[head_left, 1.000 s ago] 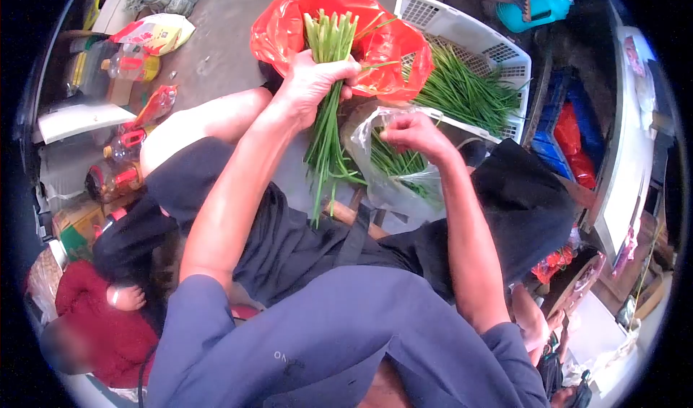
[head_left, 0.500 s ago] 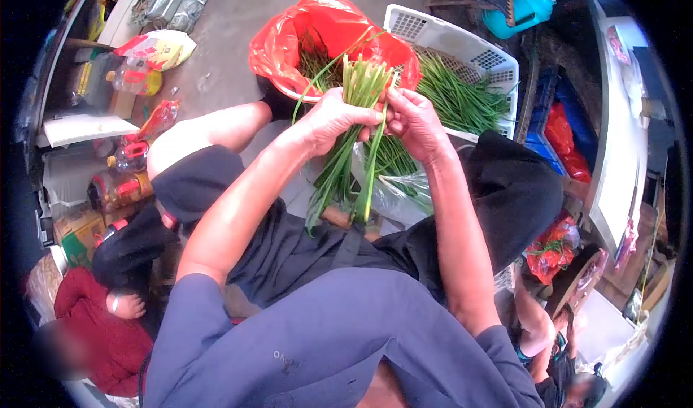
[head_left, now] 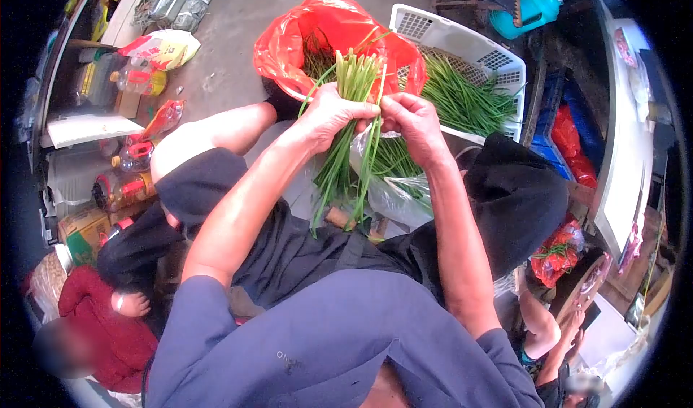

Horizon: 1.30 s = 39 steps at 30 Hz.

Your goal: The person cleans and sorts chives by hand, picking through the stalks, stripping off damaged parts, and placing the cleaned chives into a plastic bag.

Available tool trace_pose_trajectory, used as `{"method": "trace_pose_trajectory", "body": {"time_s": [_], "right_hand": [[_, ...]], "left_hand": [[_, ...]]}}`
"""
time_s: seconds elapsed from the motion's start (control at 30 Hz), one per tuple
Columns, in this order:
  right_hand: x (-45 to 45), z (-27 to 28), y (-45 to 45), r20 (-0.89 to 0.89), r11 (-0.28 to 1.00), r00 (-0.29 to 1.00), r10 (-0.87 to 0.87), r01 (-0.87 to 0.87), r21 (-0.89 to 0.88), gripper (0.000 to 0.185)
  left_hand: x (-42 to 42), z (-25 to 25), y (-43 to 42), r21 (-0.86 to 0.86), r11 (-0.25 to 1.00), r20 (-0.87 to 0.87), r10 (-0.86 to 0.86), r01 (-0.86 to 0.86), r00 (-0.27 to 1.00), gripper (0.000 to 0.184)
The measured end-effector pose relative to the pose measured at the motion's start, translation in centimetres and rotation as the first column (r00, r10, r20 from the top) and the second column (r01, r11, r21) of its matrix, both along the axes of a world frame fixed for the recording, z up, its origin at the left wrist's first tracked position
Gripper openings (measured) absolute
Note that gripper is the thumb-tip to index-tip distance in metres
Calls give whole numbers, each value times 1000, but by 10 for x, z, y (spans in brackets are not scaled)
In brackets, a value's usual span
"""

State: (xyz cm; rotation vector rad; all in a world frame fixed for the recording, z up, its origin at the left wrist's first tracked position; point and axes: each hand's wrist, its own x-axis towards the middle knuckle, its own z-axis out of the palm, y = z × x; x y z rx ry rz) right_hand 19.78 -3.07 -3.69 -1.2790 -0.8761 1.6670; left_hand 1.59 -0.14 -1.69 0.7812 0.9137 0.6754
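Observation:
My left hand (head_left: 330, 121) is closed round a bunch of green chives (head_left: 354, 79), pale cut ends up and leaves hanging down over my lap. Right beside it, the thumb and fingers of my right hand (head_left: 413, 121) pinch a stalk at the bunch's right edge. Just beyond the hands stands a container lined with a red plastic bag (head_left: 278, 50), with green scraps inside. More loose chives (head_left: 469, 97) lie in a white plastic basket (head_left: 462, 36) at the right. Under my hands, a clear plastic bag (head_left: 401, 200) lies against further chives.
Bottles (head_left: 119, 190) and a cardboard box (head_left: 83, 231) line the left side. A person in a red top (head_left: 108, 328) sits at lower left; another person's arm (head_left: 538, 321) shows at lower right. A blue crate (head_left: 548, 130) and a teal jug (head_left: 530, 11) stand at right.
My right hand has shifted slightly down along the bunch, its fingers still pinched. My left hand keeps its hold on the chives. The whole view has moved a little.

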Motion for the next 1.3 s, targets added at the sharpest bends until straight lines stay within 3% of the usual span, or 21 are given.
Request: {"method": "trace_pose_trajectory", "body": {"time_s": [0.17, 0.23, 0.47, 0.63, 0.87, 1.3], "right_hand": [[-3, 2, 1, -38, 999, 999, -35, 35, -1, 20], [-3, 3, 2, -182, 997, 980, -75, 68, -43, 21], [-5, 4, 2, -248, 992, 962, -111, 91, -93, 17], [-3, 2, 5, -129, 992, 984, -122, 116, -46, 16], [-7, -5, 4, -180, 993, 977, -110, 99, -68, 20], [-3, -3, 6, 132, 994, 990, -42, 29, 101, 16]], "left_hand": [[0, 3, 1, 43, 999, -18, 8, -8, 1000, 22], [1, 6, 1, 6, 1000, -1, -21, 21, 1000, 21], [1, 1, 0, -14, 999, -3, -37, 37, 999, 19], [4, 7, 0, -24, 999, 33, -25, 25, 999, 22], [4, 5, 0, -22, 1000, -27, 11, -12, 1000, 23], [0, 1, 2, -67, 997, -65, 21, -25, 998, 21]]}}
